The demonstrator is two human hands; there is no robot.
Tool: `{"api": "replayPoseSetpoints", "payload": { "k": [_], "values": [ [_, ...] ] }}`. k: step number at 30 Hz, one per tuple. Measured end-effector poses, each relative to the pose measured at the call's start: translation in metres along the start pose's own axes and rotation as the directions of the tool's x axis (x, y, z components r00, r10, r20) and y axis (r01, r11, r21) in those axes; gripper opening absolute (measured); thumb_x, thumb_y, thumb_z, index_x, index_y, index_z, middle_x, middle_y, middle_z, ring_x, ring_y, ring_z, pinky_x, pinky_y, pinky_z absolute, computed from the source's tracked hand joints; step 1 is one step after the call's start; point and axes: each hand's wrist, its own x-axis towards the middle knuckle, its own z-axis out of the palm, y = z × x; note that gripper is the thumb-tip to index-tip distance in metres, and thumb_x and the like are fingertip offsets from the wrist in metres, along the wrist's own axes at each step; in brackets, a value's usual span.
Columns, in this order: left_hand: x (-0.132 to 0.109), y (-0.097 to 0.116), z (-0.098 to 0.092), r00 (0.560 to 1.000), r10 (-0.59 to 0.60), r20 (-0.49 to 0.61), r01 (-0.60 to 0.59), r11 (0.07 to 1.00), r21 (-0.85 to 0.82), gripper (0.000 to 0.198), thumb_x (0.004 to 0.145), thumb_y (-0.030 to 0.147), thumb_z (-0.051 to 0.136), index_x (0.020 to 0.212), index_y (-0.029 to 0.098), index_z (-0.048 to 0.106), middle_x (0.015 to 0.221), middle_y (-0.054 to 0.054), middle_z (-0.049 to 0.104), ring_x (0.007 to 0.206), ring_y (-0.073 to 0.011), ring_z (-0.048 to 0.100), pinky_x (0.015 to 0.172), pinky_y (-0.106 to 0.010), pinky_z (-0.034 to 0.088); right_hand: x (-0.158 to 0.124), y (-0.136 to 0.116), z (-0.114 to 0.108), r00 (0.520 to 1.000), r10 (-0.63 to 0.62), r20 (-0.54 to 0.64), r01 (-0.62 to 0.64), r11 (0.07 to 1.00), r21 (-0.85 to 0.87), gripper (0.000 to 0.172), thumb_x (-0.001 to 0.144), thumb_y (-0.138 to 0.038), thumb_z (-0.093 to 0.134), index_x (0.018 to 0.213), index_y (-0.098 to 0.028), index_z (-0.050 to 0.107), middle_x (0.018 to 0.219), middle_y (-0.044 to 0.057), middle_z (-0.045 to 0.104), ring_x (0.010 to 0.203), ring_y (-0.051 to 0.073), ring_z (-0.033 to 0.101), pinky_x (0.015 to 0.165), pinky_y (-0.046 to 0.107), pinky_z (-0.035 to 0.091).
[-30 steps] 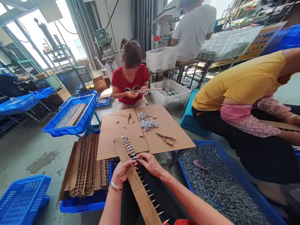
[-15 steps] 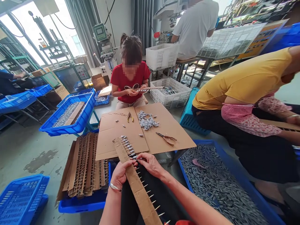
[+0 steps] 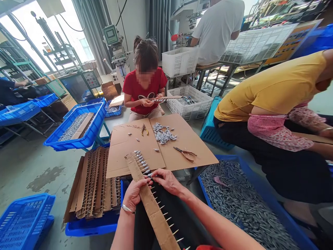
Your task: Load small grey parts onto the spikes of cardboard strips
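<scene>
A long cardboard strip (image 3: 153, 211) with a row of metal pins along its right edge lies slanted over my lap. Small grey pieces sit on the pins at its far end (image 3: 140, 160). My left hand (image 3: 133, 193) grips the strip's left edge, fingers curled round it. My right hand (image 3: 166, 180) pinches a small grey piece (image 3: 151, 175) at a pin, fingers closed. Bare pins run down the strip toward me.
A cardboard sheet (image 3: 182, 146) bears a heap of grey pieces (image 3: 162, 134) and two pliers (image 3: 185, 153). Filled strips stack in a blue crate (image 3: 91, 222) at left. A blue crate of grey pieces (image 3: 241, 205) stands at right. Three people work nearby.
My hands stay on the strip in almost the same place. The view has shifted slightly; the person in red keeps working on a strip.
</scene>
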Motion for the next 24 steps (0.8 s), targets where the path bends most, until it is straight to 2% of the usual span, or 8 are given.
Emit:
{"api": "replayPoseSetpoints", "payload": {
  "k": [3,10,19,24],
  "values": [
    [-0.0006,-0.0001,0.0006,1.000,-0.001,0.001,0.001,1.000,-0.003,0.027,0.067,0.008,0.081,0.092,0.008,0.071,0.081,-0.011,0.078,0.075,-0.0214,0.074,0.069,-0.029,0.060,-0.0005,0.0011,0.0011,1.000,0.014,-0.006,-0.013,0.999,0.031,0.015,0.083,-0.029,0.063,0.087,-0.019,0.074,0.076,0.001,0.070,0.063,0.015,0.060,0.062,0.026,0.048],
    [-0.0028,-0.0011,0.0017,1.000,0.005,0.010,-0.005,1.000,-0.011,0.026,0.067,0.009,0.081,0.091,0.008,0.072,0.082,-0.011,0.079,0.074,-0.0207,0.074,0.069,-0.029,0.060,-0.0004,-0.0002,0.0016,1.000,-0.016,-0.016,0.016,1.000,-0.005,0.014,0.083,-0.026,0.063,0.086,-0.019,0.075,0.083,0.003,0.074,0.077,0.018,0.067,0.072,0.028,0.050],
    [-0.0017,-0.0013,0.0006,1.000,0.001,0.005,-0.001,1.000,-0.006,0.028,0.065,0.008,0.082,0.092,0.009,0.071,0.080,-0.009,0.078,0.072,-0.0202,0.074,0.068,-0.028,0.060,0.0022,0.0015,0.0039,1.000,-0.028,0.005,0.028,0.999,0.021,0.014,0.082,-0.026,0.065,0.086,-0.019,0.076,0.084,0.004,0.076,0.079,0.019,0.068,0.072,0.028,0.053],
    [-0.0009,-0.0016,0.0038,1.000,0.018,-0.006,-0.018,0.999,0.027,0.031,0.063,0.010,0.084,0.091,0.010,0.070,0.074,-0.007,0.076,0.066,-0.0191,0.072,0.065,-0.029,0.060,0.0017,0.0027,0.0042,1.000,0.024,0.020,-0.026,0.994,0.105,0.016,0.080,-0.032,0.069,0.085,-0.018,0.076,0.076,0.002,0.073,0.067,0.016,0.064,0.063,0.027,0.052]
  ]
}}
